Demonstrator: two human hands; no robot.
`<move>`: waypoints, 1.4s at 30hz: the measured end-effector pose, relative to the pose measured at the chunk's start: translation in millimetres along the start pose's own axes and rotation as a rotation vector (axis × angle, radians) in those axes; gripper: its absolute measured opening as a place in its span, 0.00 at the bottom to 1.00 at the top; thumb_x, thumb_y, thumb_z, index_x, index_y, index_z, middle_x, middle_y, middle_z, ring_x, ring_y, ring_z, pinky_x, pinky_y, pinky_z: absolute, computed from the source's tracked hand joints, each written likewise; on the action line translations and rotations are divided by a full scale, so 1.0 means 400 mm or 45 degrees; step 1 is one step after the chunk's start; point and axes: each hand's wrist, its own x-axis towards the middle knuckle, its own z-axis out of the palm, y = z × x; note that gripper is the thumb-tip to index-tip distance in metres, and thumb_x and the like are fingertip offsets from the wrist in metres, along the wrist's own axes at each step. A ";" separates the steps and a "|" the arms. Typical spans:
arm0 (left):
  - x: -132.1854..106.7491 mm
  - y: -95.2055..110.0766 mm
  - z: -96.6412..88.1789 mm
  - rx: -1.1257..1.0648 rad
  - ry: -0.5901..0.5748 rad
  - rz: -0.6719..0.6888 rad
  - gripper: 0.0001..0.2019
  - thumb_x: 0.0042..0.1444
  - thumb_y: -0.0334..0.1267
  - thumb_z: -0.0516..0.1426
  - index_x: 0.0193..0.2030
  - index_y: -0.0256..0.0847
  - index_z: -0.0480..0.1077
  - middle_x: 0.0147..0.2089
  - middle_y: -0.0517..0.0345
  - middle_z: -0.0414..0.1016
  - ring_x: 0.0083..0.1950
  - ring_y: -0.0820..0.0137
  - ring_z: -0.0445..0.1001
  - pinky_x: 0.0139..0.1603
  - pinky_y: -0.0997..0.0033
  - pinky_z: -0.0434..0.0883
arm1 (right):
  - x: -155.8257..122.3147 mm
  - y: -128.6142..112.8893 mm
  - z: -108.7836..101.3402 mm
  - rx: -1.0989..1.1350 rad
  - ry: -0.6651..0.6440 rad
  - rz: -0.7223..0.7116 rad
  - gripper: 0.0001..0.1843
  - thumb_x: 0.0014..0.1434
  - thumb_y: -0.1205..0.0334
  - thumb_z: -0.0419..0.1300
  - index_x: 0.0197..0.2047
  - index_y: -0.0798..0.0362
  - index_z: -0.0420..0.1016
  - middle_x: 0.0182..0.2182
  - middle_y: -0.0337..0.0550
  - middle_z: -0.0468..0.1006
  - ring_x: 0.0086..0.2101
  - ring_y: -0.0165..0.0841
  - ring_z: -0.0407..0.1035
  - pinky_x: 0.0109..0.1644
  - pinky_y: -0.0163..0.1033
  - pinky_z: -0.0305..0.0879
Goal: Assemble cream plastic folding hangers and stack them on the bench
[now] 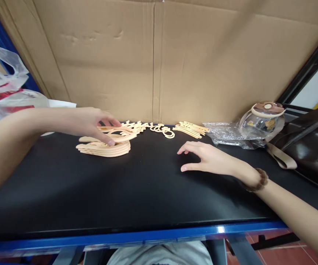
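Stack of curved cream pieces (103,151), lying left of centre towards the back edge of the black desk (147,195). The left hand (88,120) reaches over it, thumb on an upper piece; whether the grip is closed cannot be told. The right hand (204,156), thumb and fingers wide apart, is right of centre. Along the back edge, left to right: small hooked parts (168,133), slim strips (190,129), clear plastic packaging (222,132), a transparent container (261,120). A dark bag (310,143) occupies the right edge.
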 end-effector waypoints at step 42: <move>-0.025 -0.053 0.073 -0.197 -0.076 0.158 0.38 0.48 0.45 0.60 0.66 0.39 0.54 0.62 0.53 0.66 0.53 0.68 0.69 0.51 0.74 0.66 | 0.004 0.006 0.011 -0.041 -0.075 -0.076 0.26 0.59 0.40 0.55 0.52 0.50 0.70 0.48 0.46 0.71 0.48 0.40 0.66 0.53 0.46 0.63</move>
